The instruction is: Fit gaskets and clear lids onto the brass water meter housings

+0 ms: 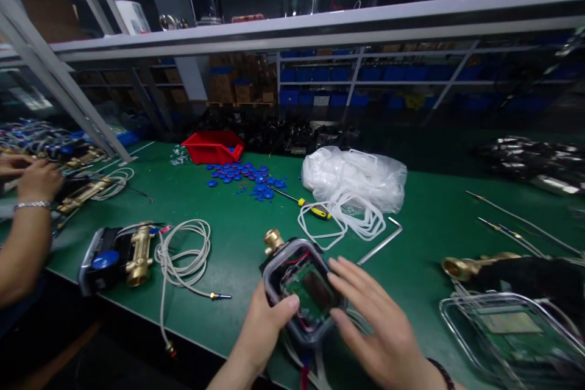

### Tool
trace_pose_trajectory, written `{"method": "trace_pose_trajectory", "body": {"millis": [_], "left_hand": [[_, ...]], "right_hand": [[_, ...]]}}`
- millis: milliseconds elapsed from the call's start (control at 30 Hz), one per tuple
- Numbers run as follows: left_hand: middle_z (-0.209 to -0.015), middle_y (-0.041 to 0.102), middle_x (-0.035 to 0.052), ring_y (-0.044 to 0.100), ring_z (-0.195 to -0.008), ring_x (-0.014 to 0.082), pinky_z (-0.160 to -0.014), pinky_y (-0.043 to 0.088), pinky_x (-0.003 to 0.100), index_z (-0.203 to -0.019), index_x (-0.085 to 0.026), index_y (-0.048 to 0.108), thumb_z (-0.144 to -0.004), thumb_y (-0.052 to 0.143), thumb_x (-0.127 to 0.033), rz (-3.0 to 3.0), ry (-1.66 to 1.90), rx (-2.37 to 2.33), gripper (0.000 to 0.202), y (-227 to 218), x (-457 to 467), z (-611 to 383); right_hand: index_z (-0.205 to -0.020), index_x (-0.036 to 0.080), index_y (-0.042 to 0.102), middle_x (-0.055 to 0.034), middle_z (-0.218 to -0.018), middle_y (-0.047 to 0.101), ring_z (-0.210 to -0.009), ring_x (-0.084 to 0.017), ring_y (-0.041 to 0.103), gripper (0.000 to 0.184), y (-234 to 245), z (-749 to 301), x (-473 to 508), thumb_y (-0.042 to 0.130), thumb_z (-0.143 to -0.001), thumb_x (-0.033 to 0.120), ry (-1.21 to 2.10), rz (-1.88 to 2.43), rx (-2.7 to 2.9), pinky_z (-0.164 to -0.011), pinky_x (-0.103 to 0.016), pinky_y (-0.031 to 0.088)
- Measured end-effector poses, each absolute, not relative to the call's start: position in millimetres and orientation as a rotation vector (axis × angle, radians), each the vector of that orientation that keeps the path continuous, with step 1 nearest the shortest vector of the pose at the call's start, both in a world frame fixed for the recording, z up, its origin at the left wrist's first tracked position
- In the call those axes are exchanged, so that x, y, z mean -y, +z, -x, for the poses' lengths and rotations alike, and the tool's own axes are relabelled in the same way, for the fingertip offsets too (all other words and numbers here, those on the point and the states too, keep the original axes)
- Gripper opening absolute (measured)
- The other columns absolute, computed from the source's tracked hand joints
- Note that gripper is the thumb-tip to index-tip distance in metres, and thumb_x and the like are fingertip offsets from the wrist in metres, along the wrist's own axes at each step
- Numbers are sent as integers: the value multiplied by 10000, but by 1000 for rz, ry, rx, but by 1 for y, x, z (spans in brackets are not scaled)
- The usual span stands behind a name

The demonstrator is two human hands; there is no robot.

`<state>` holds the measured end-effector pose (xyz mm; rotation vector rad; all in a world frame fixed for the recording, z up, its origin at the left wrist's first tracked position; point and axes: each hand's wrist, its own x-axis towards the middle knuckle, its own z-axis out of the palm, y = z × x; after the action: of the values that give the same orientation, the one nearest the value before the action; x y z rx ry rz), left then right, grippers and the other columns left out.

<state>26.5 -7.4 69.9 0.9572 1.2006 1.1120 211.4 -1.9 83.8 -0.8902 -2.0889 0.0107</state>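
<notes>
Low over the front of the bench, my left hand grips a meter, its thumb laid on the front. The meter has a dark housing with a clear rim, a green circuit board and a dark display inside. A brass pipe end sticks out at its upper left. My right hand is at the meter's right edge, fingers stretched and thumb apart; its fingertips appear to touch the rim. Cables hang below the housing, partly hidden by my hands. Another meter with a brass body and coiled cable lies to the left.
Behind are a red bin, blue caps, a yellow-black screwdriver, a plastic bag, white tubing and a hex key. A clear-cased meter lies right. A co-worker's hands work at far left.
</notes>
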Motion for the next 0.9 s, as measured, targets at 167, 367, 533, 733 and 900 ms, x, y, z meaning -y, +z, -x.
{"method": "trace_pose_trajectory", "body": {"millis": [167, 367, 533, 733, 900], "left_hand": [[-931, 683, 102, 631, -894, 321, -799, 477, 414, -961, -171, 614, -601, 664, -370, -1930, 454, -1630, 415, 124, -8, -29], [-926, 710, 85, 664, -844, 309, -681, 492, 344, -949, -194, 639, -647, 615, -487, -2129, 65, -1466, 422, 108, -32, -55], [-914, 711, 87, 662, -829, 297, -666, 479, 328, -925, -192, 648, -677, 589, -488, -2135, 42, -1450, 390, 107, -38, -56], [-907, 697, 127, 645, -835, 318, -693, 454, 336, -920, -160, 640, -619, 676, -484, -2168, 12, -1443, 444, 121, -17, -19], [-740, 696, 71, 633, -670, 247, -587, 406, 278, -798, -180, 652, -632, 636, -490, -1981, 143, -1456, 352, 100, -8, -7]], "right_hand": [[-1085, 197, 611, -79, -1109, 642, -1042, -177, 580, 330, 94, -203, -14, 371, -971, 394, 641, 1096, 1913, -902, -298, 462], [-623, 195, 500, -23, -623, 543, -590, -157, 528, 560, 44, -196, -39, 202, -961, 527, 732, 1322, 1782, -557, -275, 433], [-626, 195, 478, -30, -636, 538, -607, -158, 525, 578, 31, -201, -43, 121, -972, 490, 680, 1389, 1795, -576, -275, 413], [-749, 158, 570, -73, -747, 578, -711, -193, 542, 502, 63, -204, -35, 187, -988, 378, 553, 1433, 2080, -664, -314, 438], [-782, 140, 642, -105, -797, 626, -785, -235, 558, 368, 93, -177, -33, 360, -948, 310, 486, 1310, 2565, -761, -373, 413]]}}
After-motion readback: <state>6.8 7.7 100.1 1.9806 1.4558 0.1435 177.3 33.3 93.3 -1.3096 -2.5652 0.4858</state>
